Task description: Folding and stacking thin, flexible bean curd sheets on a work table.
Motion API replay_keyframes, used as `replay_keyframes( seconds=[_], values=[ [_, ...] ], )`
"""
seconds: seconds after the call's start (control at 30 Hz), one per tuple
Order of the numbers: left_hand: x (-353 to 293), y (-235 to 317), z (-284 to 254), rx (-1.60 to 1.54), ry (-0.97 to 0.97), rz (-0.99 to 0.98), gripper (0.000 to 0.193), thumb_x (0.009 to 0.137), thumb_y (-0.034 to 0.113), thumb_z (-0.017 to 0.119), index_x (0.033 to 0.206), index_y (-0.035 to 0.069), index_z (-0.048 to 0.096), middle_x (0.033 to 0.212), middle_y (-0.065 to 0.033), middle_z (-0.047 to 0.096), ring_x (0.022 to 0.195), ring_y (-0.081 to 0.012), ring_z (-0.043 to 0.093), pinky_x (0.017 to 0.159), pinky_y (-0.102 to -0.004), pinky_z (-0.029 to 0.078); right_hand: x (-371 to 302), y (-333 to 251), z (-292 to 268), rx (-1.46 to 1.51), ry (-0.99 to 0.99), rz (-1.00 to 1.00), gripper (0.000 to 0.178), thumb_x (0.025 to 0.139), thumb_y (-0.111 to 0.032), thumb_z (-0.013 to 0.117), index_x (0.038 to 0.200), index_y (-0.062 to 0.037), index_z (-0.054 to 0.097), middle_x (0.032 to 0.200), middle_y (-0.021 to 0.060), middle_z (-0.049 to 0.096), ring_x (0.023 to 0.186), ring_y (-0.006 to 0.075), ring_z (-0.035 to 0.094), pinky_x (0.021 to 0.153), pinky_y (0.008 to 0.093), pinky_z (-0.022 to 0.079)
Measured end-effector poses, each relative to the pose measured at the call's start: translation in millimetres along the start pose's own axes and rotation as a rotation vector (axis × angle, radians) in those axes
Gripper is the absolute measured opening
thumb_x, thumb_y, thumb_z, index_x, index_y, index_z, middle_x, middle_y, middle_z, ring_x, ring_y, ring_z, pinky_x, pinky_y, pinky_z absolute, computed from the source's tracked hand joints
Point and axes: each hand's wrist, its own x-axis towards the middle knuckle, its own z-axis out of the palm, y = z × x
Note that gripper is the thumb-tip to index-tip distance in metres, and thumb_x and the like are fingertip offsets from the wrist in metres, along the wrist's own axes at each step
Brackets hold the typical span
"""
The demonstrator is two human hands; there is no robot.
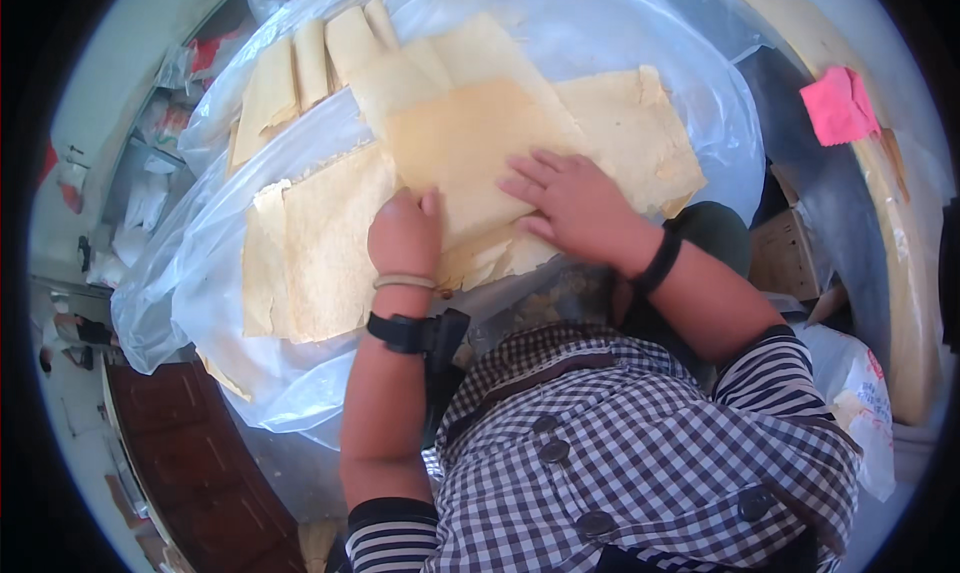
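Note:
A smooth tan sheet [470,123], thin and looking like dried tofu skin, lies on top of several paler, overlapping sheets. My left hand [405,233] is closed at its near left edge, fingers curled under and out of sight, thumb pointing up. Flat on the right part of that sheet rests my right hand [570,198], its fingers spread. To the left is a rougher sheet [325,243] with a ragged, folded edge. Another torn-edged sheet [640,133] reaches out to the right. Folded sheets [315,63] lie in a row at the far left.
Clear plastic film [205,273] covers the round work surface and hangs over its edge. A pink cloth [840,106] sits on a pale curved ledge [900,263] at right. Brown drawers [190,463] stand at lower left, and a white plastic bag [850,393] at lower right.

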Motion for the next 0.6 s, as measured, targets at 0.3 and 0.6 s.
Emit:
replay_keyframes(
  seconds=[0.3, 0.6],
  values=[
    [-38, 46, -21, 0.085, 0.073, 0.644, 0.038, 0.081, 0.008, 0.065, 0.119, 0.008, 0.064, 0.109, -0.0106, 0.072, 0.107, -0.0272, 0.067, 0.095, -0.0363, 0.05, 31, 3, -42, -0.078, -0.348, 0.097, 0.034, 0.083, -0.015, 0.066, 0.117, -0.0079, 0.069, 0.111, 0.0149, 0.071, 0.101, 0.0333, 0.068, 0.082, 0.0428, 0.055],
    [34, -121, -59, 0.459, 0.235, 0.774, 0.038, 0.087, 0.006, 0.057, 0.11, 0.03, 0.075, 0.13, -0.0033, 0.069, 0.134, -0.0271, 0.054, 0.118, -0.0466, 0.032, -3, -16, -81, 0.394, -0.093, 0.195, 0.028, 0.089, -0.032, 0.07, 0.109, -0.0127, 0.076, 0.1, 0.0138, 0.073, 0.098, 0.0336, 0.067, 0.087, 0.0443, 0.053]
  ],
)
